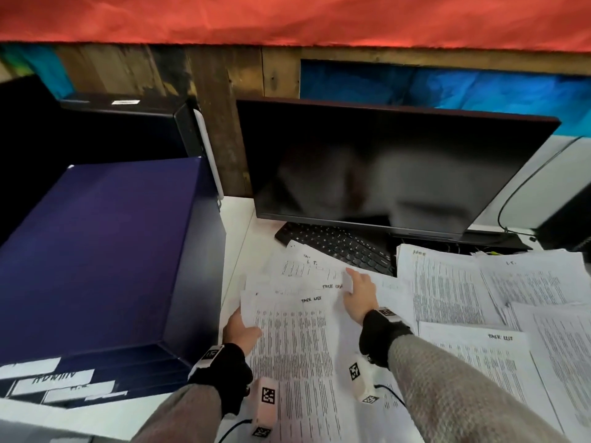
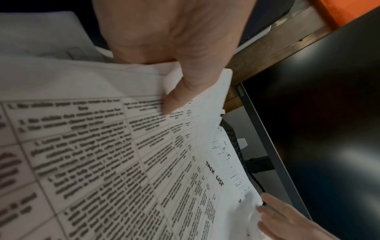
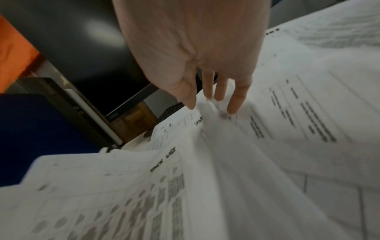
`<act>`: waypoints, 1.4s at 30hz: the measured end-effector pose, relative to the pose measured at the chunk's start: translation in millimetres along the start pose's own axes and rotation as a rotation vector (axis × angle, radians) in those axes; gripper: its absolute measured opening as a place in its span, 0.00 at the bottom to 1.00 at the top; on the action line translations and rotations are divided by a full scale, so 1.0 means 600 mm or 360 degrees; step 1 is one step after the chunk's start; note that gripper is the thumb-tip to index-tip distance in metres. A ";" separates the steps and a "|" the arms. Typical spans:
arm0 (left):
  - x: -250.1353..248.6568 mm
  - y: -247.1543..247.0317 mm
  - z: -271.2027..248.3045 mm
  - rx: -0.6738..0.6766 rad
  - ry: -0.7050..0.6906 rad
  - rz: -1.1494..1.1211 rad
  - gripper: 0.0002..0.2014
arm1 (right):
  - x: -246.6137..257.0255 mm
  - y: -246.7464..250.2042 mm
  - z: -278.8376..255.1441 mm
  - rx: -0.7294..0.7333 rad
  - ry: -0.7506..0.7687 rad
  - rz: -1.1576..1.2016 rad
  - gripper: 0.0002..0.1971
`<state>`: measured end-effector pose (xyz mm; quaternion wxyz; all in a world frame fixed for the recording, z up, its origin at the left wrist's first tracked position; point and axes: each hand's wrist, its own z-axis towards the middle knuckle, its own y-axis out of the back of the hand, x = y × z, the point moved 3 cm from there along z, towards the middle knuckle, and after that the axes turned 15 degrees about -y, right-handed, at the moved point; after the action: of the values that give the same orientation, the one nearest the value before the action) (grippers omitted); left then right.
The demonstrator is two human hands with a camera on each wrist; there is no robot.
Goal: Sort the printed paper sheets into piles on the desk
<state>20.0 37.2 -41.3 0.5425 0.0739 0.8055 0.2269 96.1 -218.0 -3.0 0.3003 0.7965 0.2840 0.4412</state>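
Observation:
Printed sheets with dense tables, some headed "TASK LIST", cover the white desk. My left hand (image 1: 240, 327) (image 2: 174, 91) pinches the left edge of a fanned bundle of sheets (image 1: 294, 330) (image 2: 127, 146), thumb on top. My right hand (image 1: 359, 292) (image 3: 213, 100) lies with straight fingers on the top right part of that bundle (image 3: 164, 178), fingertips pressing the paper near the keyboard. More sheets (image 1: 454, 282) lie in overlapping piles to the right, and another "TASK LIST" sheet (image 1: 473, 353) lies under my right forearm.
A dark monitor (image 1: 383, 167) stands behind the papers, with a black keyboard (image 1: 335, 244) partly under them. A large blue box (image 1: 96, 257) with white labels fills the left side. Cables (image 1: 505, 215) run at the back right.

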 end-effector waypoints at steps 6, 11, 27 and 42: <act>0.005 0.001 -0.005 -0.0024 -0.0025 0.0015 0.21 | -0.020 0.033 0.038 -0.0071 -0.0217 -0.0060 0.26; 0.002 0.001 -0.011 -0.0018 -0.0019 -0.0010 0.19 | -0.030 0.037 0.059 0.0061 -0.0371 0.0151 0.27; -0.012 0.005 -0.021 0.0043 -0.0108 -0.0003 0.19 | -0.008 0.028 0.057 -0.0113 -0.0079 -0.0204 0.22; -0.011 0.003 -0.012 0.0002 -0.0116 0.0032 0.19 | -0.017 0.001 -0.019 -0.0271 0.0738 -0.0336 0.06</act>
<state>16.0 34.6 -32.6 0.5692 0.0906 0.7844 0.2292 81.6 -223.0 -3.1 0.3374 0.6122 0.3885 0.6004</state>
